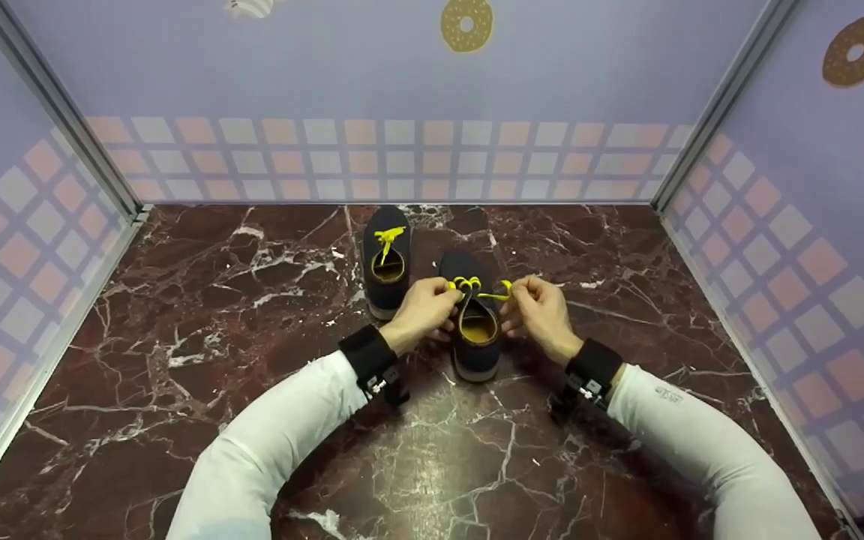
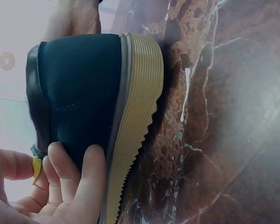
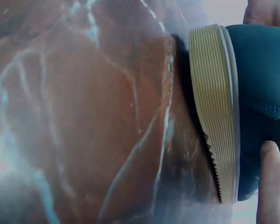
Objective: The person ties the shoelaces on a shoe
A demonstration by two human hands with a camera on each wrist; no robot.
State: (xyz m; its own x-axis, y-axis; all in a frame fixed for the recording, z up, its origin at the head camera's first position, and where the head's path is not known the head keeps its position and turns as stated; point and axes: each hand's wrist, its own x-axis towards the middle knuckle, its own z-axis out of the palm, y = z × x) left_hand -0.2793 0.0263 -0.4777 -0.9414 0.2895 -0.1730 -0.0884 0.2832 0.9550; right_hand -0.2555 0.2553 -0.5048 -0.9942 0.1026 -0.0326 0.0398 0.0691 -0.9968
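Observation:
A dark low shoe [image 1: 475, 358] with a tan insole stands on the marble-patterned surface, toe pointing away, between my two hands. My left hand [image 1: 423, 309] pinches a yellow shoelace [image 2: 37, 169] at the shoe's left side, its other fingers [image 2: 94, 163] against the upper. On the right, my right hand [image 1: 541, 311] grips the other lace end [image 1: 493, 296], drawn out sideways from the eyelets. Looped yellow lacing shows across the tongue. In the right wrist view, a finger [image 3: 270, 177] lies along the shoe's side [image 3: 256, 65] above the ribbed pale sole; the lace is hidden there.
A second dark shoe [image 1: 387, 296], its yellow lace [image 1: 389, 236] tied in a bow, stands just left and farther back. Purple walls with pink and white squares enclose the dark red marble surface [image 1: 252, 315] at the back [image 1: 402, 82] and both sides.

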